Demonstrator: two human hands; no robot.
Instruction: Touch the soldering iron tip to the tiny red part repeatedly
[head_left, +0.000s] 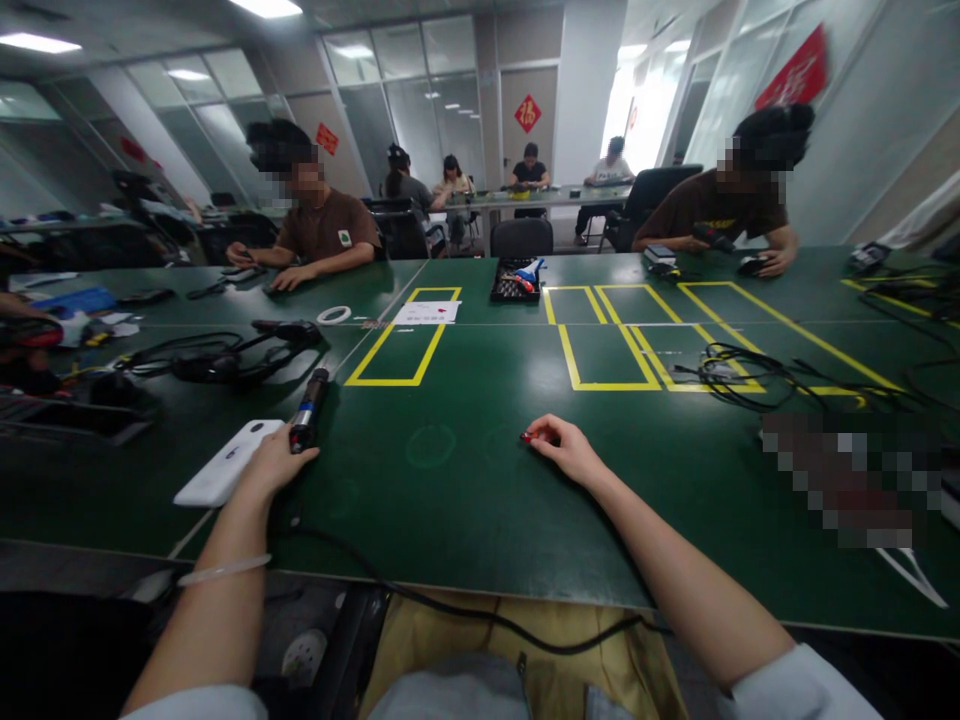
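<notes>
Green covers the wide surface [480, 500] under both our hands, with yellow tape outlines [384, 382] laid beyond them. The largest loose thing is one tangled black bundle [217, 355], ahead and to the left of our left grip [274, 462]; black cables [739, 370] loop ahead and to the right of our right grip [568, 450], too overlapped to count. Well ahead of the right grip sits one black tray [514, 299] of small parts, which we cannot count. One white case [225, 470] lies flat just left of the left grip, and one paper sheet [427, 313] lies farther ahead, between the two grips.

Next in size is one dark cylindrical tool [309, 402] with a blue band. Our left grip is closed around its near end, and the far end points away from us. We judge it stiff and fairly heavy for its size, perhaps slippery along the smooth barrel; it would be steadiest held around the middle. One white tape roll [334, 315] lies ahead of the left grip.

Smallest is one red-and-dark piece [526, 438], pinched between thumb and forefinger in our right grip, just above or on the surface; we cannot tell which. It looks light and stiff, easily dropped, and best pinched by its sides.
</notes>
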